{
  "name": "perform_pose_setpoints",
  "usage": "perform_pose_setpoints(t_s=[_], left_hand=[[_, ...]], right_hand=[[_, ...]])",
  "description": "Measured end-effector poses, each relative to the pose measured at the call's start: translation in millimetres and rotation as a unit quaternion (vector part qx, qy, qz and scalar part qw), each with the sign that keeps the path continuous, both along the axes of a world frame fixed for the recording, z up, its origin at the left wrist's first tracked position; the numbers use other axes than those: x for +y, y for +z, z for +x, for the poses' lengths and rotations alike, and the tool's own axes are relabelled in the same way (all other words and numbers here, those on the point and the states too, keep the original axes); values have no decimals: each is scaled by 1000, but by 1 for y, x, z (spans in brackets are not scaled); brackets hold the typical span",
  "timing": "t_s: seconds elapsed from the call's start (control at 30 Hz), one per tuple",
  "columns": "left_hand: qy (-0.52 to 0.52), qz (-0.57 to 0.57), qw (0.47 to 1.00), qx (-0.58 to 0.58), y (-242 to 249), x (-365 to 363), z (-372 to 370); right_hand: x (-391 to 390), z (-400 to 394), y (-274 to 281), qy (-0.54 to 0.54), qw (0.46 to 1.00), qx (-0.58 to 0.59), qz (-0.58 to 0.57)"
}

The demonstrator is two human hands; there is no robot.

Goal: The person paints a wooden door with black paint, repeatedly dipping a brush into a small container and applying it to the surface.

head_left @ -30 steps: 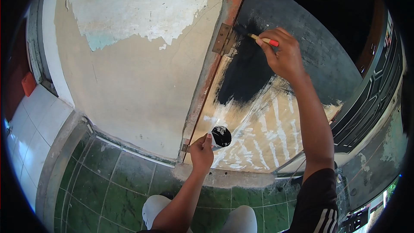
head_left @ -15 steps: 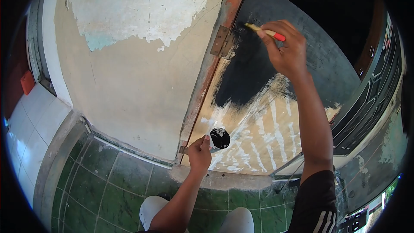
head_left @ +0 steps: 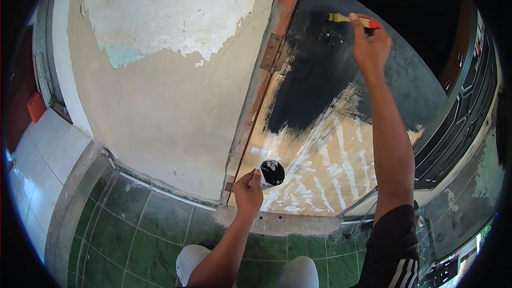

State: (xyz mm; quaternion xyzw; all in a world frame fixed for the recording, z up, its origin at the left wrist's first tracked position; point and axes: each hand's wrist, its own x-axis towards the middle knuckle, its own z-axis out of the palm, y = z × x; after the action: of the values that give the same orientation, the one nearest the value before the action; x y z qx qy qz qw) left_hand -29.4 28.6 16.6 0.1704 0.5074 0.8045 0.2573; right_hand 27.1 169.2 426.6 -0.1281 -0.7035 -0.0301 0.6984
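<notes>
My right hand [head_left: 372, 45] grips a paintbrush [head_left: 341, 18] with a pale handle and a red end. Its bristles point left, against the upper part of a door panel [head_left: 306, 93] coated in black paint. Lower down, my left hand [head_left: 248, 192] is closed around the side of a small cup of black paint [head_left: 272, 173], its opening facing me. Bare tan board with white streaks [head_left: 325, 176] shows on the lower door, behind and right of the cup.
A rusty hinge [head_left: 273, 52] joins the door to a reddish wooden frame [head_left: 255, 98]. To the left stands a wall with peeling paint [head_left: 170, 101]. Green tiles [head_left: 152, 234] cover the floor below my knees. Dark metal grillwork [head_left: 453, 144] is at the right.
My right hand has moved the paintbrush right and slightly up across the door, away from the hinge side. My left hand still holds the paint cup in nearly the same place.
</notes>
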Motion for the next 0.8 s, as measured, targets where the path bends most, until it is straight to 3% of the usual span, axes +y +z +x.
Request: perform_pose_setpoints(t_s=[0.03, 0.13, 0.23, 0.33, 0.43, 0.53, 0.63, 0.67, 0.73, 0.8], left_hand=[[0, 9, 1000, 1, 0, 1, 0], [-1, 16, 1000, 15, -6, 4, -3], [6, 8, 1000, 17, -11, 7, -2], [16, 16, 999, 23, -9, 7, -2], [7, 1, 1000, 23, -6, 5, -3], [-1, -2, 1000, 28, -10, 7, -2], [6, 1, 1000, 16, -10, 9, 4], [4, 1, 1000, 18, -11, 9, 4], [2, -1, 1000, 18, -5, 5, 6], [-8, -4, 1000, 24, -8, 3, 6]], right_hand=[[-3, 1, 1, 3, 1000, 22, 7], [13, 0, -5, 19, 945, -31, 324], [15, -1, -32, -17, 866, -260, 426], [0, 3, -55, 18, 873, -339, 351], [-10, 4, -36, 111, 948, -258, 152], [-7, -8, 15, -22, 976, -194, -98], [-5, -11, 28, -30, 989, -144, -14], [-3, -11, 30, -29, 987, -130, 88], [-1, -10, 30, -24, 952, -99, 289], [2, -9, 21, -39, 889, -147, 432]])
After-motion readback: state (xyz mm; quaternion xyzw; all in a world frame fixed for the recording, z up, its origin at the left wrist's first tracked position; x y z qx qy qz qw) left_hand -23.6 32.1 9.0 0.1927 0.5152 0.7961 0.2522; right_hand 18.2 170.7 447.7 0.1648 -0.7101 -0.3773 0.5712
